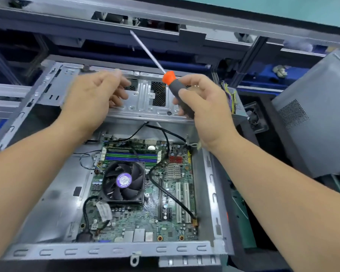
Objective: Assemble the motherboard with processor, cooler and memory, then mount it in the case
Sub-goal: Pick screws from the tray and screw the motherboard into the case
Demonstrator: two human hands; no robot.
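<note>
Motherboard [145,193] lies flat inside the open metal case [114,250], seated against the case floor toward its right side. On the board a black cooler [123,181] with a fan and a purple round label sits left of centre, and just beyond it run the memory slots [131,156] in green and blue, with what looks like a stick in the far one. A black cable [169,193] loops across the board from the far edge down to a connector near the white expansion slots [183,201] on the right. Another black cable [86,213] curves at the near left corner beside a white tag.

Both hands are raised above the far part of the case, over the grey drive bracket [145,103]. The right hand [202,103] is wrapped around the grey handle of a screwdriver [170,83] with an orange collar; its long shaft points up and away to the left, the tip in the air and touching nothing. The left hand [94,95] is loosely curled with fingers bent inward, thumb on top; whether it pinches something small I cannot tell, as motion blur hides the fingertips.

A bundle of coloured wires [231,95] hangs behind the right hand, and a grey side panel [312,122] leans at the far right
</note>
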